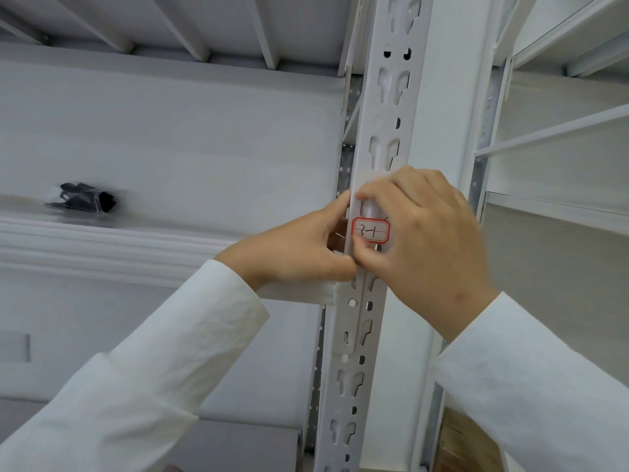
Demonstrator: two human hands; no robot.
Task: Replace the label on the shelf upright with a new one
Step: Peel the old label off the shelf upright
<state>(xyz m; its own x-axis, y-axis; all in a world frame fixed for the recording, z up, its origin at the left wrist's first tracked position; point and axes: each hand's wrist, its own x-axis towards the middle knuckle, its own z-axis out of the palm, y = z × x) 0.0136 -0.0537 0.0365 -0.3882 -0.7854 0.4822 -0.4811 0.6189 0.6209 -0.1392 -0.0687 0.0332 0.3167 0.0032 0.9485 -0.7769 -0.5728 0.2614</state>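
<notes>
A white label (pixel 371 230) with a red border and handwritten "3-1" sits on the white slotted shelf upright (pixel 388 107) at mid-height. My right hand (pixel 429 240) curls around the label from the right, its thumb and fingertips pinching the label's lower left corner and a finger lying above it. My left hand (pixel 299 253) grips the upright's left edge beside the label, fingertips close to the right hand's. Whether the label is fully stuck down cannot be told.
A white shelf beam (pixel 102 247) runs left from the upright, with a small black item in a clear bag (pixel 83 198) lying on the shelf. More white shelving (pixel 558 131) stands to the right. A wooden surface (pixel 456 441) shows low down.
</notes>
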